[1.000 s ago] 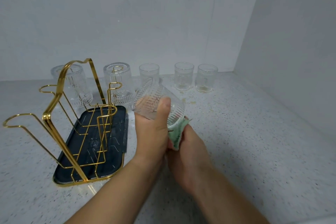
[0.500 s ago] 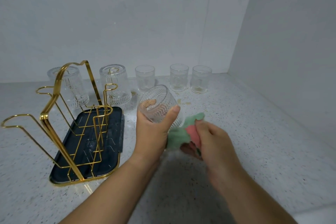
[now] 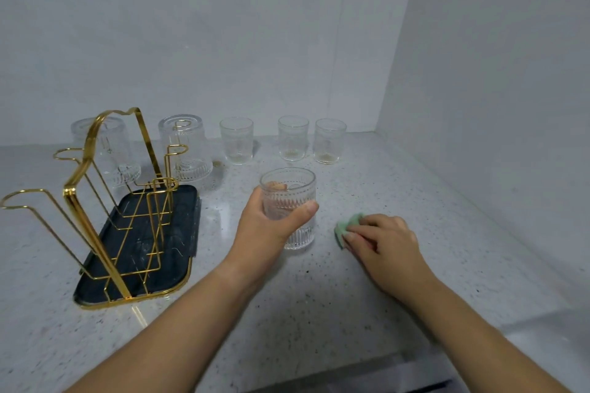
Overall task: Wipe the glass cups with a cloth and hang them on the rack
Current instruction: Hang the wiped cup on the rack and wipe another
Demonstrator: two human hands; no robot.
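Observation:
My left hand grips a ribbed glass cup, upright with its mouth up, at the middle of the counter. Whether its base touches the counter I cannot tell. To its right my right hand lies on the counter holding a green cloth, which pokes out from under the fingers. A gold wire rack on a dark tray stands at the left, with two cups hung upside down on its far pegs. Three more upright cups stand in a row by the back wall.
The speckled counter ends at a white wall behind and another on the right. Its front edge runs along the bottom right. A small brown spot lies beside the rack.
The cup has turned from tilted to upright and come down toward the counter. My right hand has drawn the cloth away from the cup, right and down onto the counter.

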